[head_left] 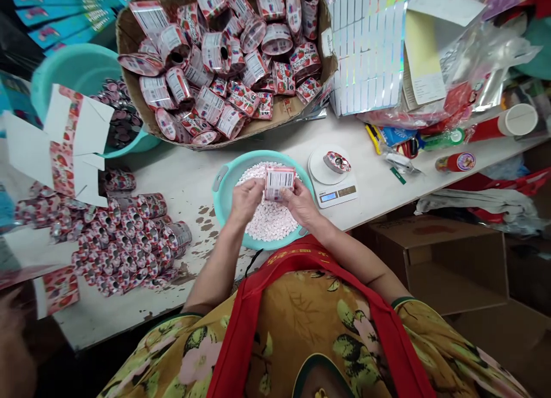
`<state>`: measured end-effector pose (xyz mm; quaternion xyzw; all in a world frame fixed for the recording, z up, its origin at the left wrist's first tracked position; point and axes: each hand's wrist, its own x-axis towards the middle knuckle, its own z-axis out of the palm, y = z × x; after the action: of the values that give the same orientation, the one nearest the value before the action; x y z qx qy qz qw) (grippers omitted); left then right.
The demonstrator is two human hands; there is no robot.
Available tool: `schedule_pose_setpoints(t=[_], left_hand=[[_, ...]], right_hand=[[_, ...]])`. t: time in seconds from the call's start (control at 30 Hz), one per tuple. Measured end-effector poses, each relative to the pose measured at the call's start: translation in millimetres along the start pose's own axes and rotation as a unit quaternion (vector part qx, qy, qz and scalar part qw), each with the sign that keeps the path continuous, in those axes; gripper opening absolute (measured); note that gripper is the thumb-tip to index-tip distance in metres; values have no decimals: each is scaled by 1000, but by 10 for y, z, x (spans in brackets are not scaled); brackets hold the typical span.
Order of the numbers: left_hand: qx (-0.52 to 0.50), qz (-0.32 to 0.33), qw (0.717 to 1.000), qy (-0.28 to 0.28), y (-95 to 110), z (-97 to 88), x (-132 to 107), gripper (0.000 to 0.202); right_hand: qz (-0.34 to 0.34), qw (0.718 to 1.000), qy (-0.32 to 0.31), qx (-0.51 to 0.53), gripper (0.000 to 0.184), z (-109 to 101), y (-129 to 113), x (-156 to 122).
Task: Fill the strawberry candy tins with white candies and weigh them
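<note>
My right hand (301, 205) holds a small strawberry-print candy container (279, 178) with its printed label and barcode facing me. My left hand (248, 200) is closed, its fingertips pinched together by the container's left edge; whatever they hold, if anything, is too small to make out. Both hands are over a turquoise basin (222, 200) full of small pale pink candies (271, 223). Right of the basin stands a white digital scale (336, 196) with a lit display. Another strawberry-print container (337, 162) with a dark opening lies on its plate.
A cardboard box (282, 109) heaped with similar containers stands behind the basin. On the left, many containers (129, 237) are stacked beside a basin of round metallic pieces (123, 114). Sticker sheets (365, 53) lie back right. Another person's hand (12, 312) shows at far left.
</note>
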<state>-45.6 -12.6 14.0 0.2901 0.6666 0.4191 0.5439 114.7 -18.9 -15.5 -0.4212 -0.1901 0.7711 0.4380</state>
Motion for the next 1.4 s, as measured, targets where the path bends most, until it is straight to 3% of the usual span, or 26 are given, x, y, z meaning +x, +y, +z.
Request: schedule_pose_setpoints(t=[0.07, 0.13, 0.2, 0.27, 0.37, 0.43, 0.5, 0.57, 0.67, 0.77, 0.87, 0.97, 1.07, 1.4], left_hand=[[-102, -87, 991, -26, -302, 75, -102, 36], [-181, -145, 973, -19, -495, 92, -58, 38], [-208, -160, 965, 4, -600, 92, 60, 38], [-151, -110, 982, 27, -661, 113, 185, 33], [-3, 16, 999, 34, -714, 180, 322, 20], [-1, 37, 997, 68, -704, 217, 386, 20], [-95, -31, 990, 96, -631, 254, 436, 29], [-210, -137, 965, 76, -496, 347, 467, 42], [-310, -197, 930, -6, -248, 725, 480, 50], [-312, -154, 936, -60, -64, 1382, 510, 49], [-282, -82, 955, -39, -14, 2041, 605, 46], [-243, -35, 969, 7, -67, 2440, 707, 42], [-213, -5, 977, 33, -139, 2567, 751, 40], [-212, 33, 974, 66, -159, 2611, 700, 31]], right_hand=[[14, 999, 29, -3, 58, -28, 90, -61], [-1, 998, 63, -26, 54, -158, 70, -145], [-33, 993, 104, -51, 52, -345, -20, -247], [-69, 984, 149, -72, 49, -552, -127, -362], [-107, 966, 223, -72, 47, -860, -255, -549], [-123, 952, 274, -53, 45, -1051, -312, -668], [-141, 937, 318, -28, 42, -1224, -351, -771], [-155, 923, 353, -3, 40, -1372, -378, -851], [-168, 905, 391, 26, 40, -1538, -393, -923], [-174, 894, 410, 46, 42, -1647, -381, -953], [-173, 890, 420, 52, 43, -1740, -357, -981], [-179, 886, 425, 39, 43, -1843, -342, -1026], [-190, 877, 440, 32, 43, -1959, -346, -1066], [-179, 887, 426, 21, 45, -2156, -448, -1033]])
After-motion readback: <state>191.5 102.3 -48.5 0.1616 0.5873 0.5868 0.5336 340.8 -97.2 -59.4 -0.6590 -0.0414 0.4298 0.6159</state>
